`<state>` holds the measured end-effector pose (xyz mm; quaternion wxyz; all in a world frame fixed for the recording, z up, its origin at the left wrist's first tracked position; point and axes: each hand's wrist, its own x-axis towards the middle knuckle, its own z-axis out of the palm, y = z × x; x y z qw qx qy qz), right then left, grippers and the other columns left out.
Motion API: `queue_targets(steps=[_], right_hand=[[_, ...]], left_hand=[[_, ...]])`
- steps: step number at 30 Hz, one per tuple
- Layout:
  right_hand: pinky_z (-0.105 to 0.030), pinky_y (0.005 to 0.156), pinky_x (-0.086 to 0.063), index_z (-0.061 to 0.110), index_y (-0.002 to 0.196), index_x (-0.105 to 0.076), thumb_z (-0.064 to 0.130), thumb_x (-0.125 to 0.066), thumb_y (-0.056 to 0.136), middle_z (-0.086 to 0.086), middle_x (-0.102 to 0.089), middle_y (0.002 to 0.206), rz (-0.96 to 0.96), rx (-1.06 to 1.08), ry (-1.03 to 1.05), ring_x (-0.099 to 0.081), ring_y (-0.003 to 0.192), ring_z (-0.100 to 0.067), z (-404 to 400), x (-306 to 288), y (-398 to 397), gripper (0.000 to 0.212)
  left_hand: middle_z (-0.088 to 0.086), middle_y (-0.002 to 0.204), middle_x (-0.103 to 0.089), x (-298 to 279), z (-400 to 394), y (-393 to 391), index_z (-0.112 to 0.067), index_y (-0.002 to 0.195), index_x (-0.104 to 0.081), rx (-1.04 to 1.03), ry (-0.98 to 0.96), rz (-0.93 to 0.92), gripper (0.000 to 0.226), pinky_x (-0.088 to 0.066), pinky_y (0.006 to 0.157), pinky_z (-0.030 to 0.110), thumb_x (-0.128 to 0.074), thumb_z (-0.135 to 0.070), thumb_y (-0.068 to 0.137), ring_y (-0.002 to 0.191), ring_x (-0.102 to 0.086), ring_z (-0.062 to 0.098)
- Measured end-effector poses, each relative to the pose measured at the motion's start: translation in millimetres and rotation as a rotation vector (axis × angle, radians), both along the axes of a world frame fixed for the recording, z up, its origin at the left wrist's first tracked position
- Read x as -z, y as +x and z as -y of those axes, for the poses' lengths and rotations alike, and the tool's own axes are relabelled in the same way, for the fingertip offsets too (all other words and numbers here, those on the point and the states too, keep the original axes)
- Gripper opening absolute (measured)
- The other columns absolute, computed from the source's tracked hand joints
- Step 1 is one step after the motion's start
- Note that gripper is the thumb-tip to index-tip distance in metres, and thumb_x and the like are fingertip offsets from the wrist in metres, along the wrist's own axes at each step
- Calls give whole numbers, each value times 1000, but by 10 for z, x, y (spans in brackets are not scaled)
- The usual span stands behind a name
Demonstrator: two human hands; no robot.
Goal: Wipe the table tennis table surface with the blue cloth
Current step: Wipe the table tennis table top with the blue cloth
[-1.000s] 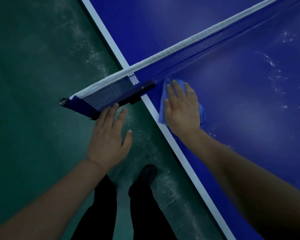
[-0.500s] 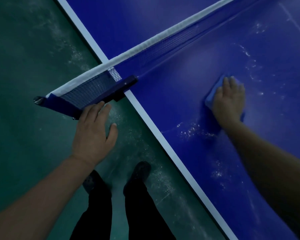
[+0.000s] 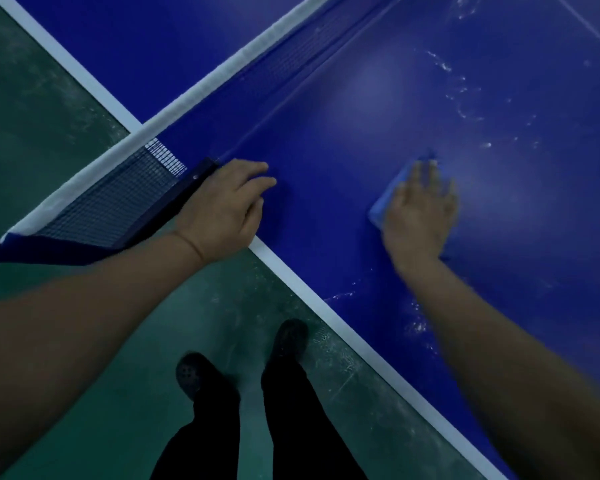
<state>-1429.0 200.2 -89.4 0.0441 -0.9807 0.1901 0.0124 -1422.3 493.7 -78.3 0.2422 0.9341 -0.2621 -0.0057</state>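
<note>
From the head camera, looking down: the soft, light-blue folded cloth (image 3: 387, 202) lies flat on the deep blue table tennis table surface (image 3: 343, 188), paler than the tabletop beneath it. Only its left edge and a far corner show; the rest is hidden under the right hand (image 3: 421, 211). That hand is blurred, but its fingers are spread and fairly straight, the palm pressing down on top of the cloth rather than clutching it. The cloth sits under the palm and fingers, sticking out toward the net side and a little past the fingertips. It lies well in from the white painted edge line (image 3: 302, 289) of the table, on the near half, some way from the net.

The left hand (image 3: 224, 206) rests on the table's corner by the net, fingers loosely bent, tips on the blue surface, holding nothing. It lies just beside the dark clamp bracket (image 3: 191, 183) of the black mesh net with white top tape (image 3: 118, 199).

Whitish dusty smears (image 3: 458, 95) speckle the tabletop beyond and nearer than the cloth. Below, the person's dark trousers and black shoes (image 3: 290, 336) stand on a scuffed green floor (image 3: 49, 116).
</note>
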Motion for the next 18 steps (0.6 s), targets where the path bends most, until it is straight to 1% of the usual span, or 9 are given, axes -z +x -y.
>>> queue_targets(steps=[1, 4, 6, 7, 9, 12, 14, 16, 18], right_hand=[[-53, 119, -19, 16, 154, -33, 34, -18, 102, -6, -30, 161, 35, -109, 16, -27, 146, -36, -271, 31, -80, 57], [-55, 112, -30, 15, 146, -47, 32, -30, 99, -8, -42, 154, 32, -659, 32, -36, 139, -42, -960, 21, -553, 53], [-54, 111, -32, 16, 142, -53, 33, -37, 100, -7, -47, 151, 11, -825, 63, -41, 137, -40, -841, -58, -639, 49], [-57, 108, -36, 14, 139, -57, 32, -38, 98, -9, -51, 147, 18, -803, 58, -46, 133, -41, -615, -53, -563, 48], [-61, 103, -42, 11, 139, -56, 32, -33, 98, -12, -52, 145, 48, -587, -50, -50, 127, -46, -9, 3, -359, 51], [-54, 115, -27, 15, 150, -40, 38, -20, 102, -10, -34, 158, 16, -97, -76, -34, 140, -42, 811, -7, -133, 57], [-49, 121, -15, 21, 155, -30, 39, -21, 105, -5, -23, 163, 14, 138, -8, -22, 148, -34, 717, -5, -94, 54], [-48, 122, -15, 19, 155, -31, 36, -22, 105, -6, -26, 162, 27, 118, -13, -23, 148, -33, 192, 36, -240, 54], [-52, 119, -22, 17, 151, -38, 37, -24, 103, -8, -35, 158, 44, -133, -27, -30, 145, -37, -439, 44, -592, 55]], left_hand=[[24, 131, -57, 2, 7, 91, 5, 125, -61, 11, 15, -3, 39, -40, 108, 44, -45, -17, 97, 120, -54, 38], [25, 136, -54, 4, 57, 265, 5, 129, -59, 31, 53, -44, 44, -39, 108, 45, -42, -21, 98, 123, -52, 40], [25, 141, -51, 46, 123, 280, 4, 133, -55, 98, 85, -70, 48, -38, 111, 52, -40, -26, 99, 128, -49, 41], [24, 145, -47, 76, 156, 271, 3, 137, -53, 137, 99, -75, 50, -34, 114, 54, -39, -29, 100, 133, -44, 41], [21, 153, -39, 140, 201, 246, -1, 143, -47, 192, 131, -62, 55, -17, 122, 52, -36, -35, 101, 143, -31, 38], [19, 155, -37, 176, 211, 256, -3, 145, -45, 197, 159, 7, 58, -4, 125, 48, -34, -39, 100, 147, -23, 36], [19, 155, -38, 177, 207, 255, -5, 144, -46, 206, 173, 11, 57, -3, 124, 48, -33, -38, 99, 147, -24, 36], [17, 155, -37, 179, 216, 263, -7, 144, -47, 211, 191, -7, 58, -1, 124, 47, -30, -39, 99, 147, -24, 35], [15, 156, -37, 176, 226, 267, -8, 145, -47, 209, 212, -18, 60, -3, 124, 48, -26, -40, 98, 147, -23, 34]])
